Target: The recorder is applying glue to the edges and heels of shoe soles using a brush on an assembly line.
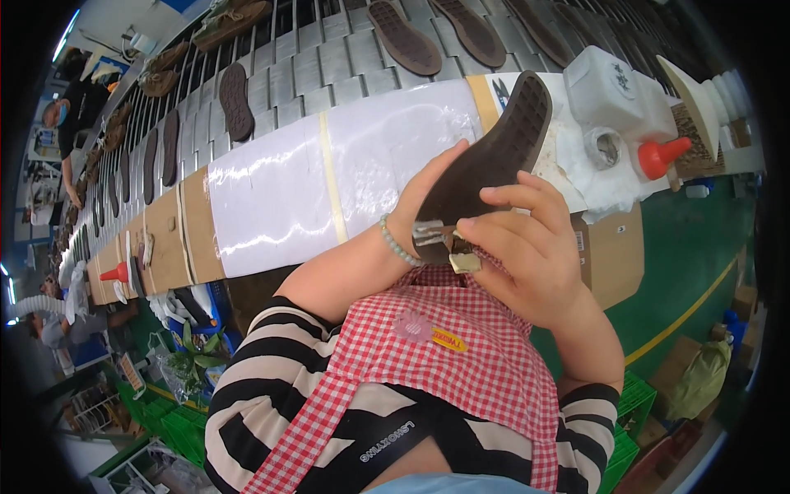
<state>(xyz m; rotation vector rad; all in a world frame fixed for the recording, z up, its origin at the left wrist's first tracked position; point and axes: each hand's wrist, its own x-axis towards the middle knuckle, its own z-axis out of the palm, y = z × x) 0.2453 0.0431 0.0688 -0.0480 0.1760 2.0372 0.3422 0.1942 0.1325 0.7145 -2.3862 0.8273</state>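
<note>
A dark brown shoe sole point(492, 160) is held up in front of my chest, tilted with its far end to the upper right. My left hand point(421, 191) grips it from the left and underneath, most of the fingers hidden behind it. At the sole's near end is a whitish, wet-looking smear point(429, 234). Beside that smear, my right hand point(527, 245) pinches a small cream-coloured piece point(466, 263) with a brownish part above it; its exact kind is unclear. The right fingers are curled close to the sole's edge.
Several brown soles point(403, 37) lie on a slatted metal conveyor point(304, 78) beyond the covered worktop point(271, 206). At right stand a white plastic jug point(605, 90) and a red-capped bottle point(663, 156). Another person point(76, 123) is at the far left.
</note>
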